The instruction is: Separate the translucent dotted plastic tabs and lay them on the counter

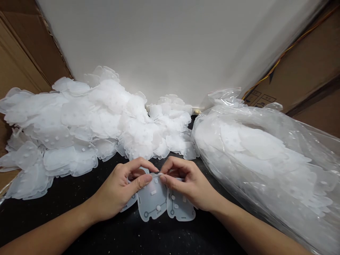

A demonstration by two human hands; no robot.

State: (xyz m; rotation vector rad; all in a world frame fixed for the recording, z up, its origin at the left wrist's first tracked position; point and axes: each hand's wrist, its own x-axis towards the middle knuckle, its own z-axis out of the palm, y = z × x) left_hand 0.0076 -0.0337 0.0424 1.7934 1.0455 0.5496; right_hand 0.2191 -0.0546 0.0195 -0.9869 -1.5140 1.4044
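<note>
With our left hand (123,187) and right hand (184,179) close together, fingertips nearly meeting, we pinch the top edge of a clear plastic sheet (147,201) between thumbs and fingers. The sheet is over the black table (111,235), right in front of us; we cannot tell whether its lower edge touches the top. We see a second sheet (183,211) partly under our right hand and a third (130,204) beside our left. Beyond lies a heap of sheets (90,113), with a filled bag (255,148) to our right.
</note>
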